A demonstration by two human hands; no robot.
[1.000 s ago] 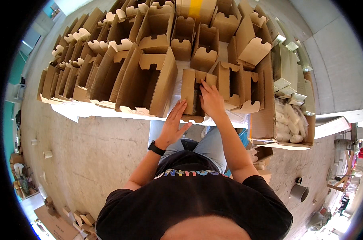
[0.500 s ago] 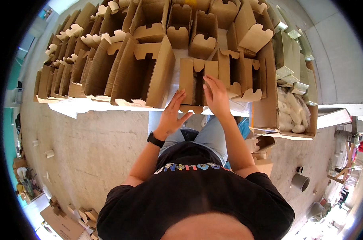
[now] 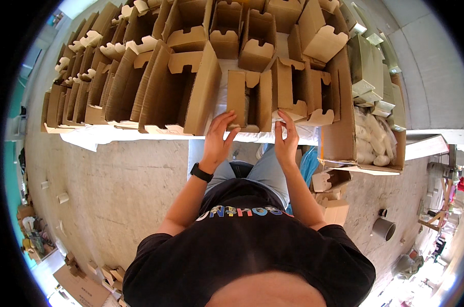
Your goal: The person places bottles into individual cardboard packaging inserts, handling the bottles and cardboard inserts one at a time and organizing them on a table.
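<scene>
A small, narrow open-topped cardboard box stands near the front edge of the table, its near end facing me. My left hand is at its near left corner, fingertips against the cardboard and thumb apart from the fingers. Just right of the same box is my right hand, open, with fingers pointing away from me. Whether its fingertips touch the box side I cannot tell. Neither hand is wrapped round anything. Close by on the right stands another open box with notched flaps.
Rows of open cardboard boxes fill the table, including a large one to the left. At the right, a big carton holds bagged pale items and green-grey boxes. A grey bin and cartons are on the floor.
My right hand has drawn back from over the small box to its right side. My left hand has shifted slightly. The box's near flap, earlier sticking out toward me, now appears folded up.
</scene>
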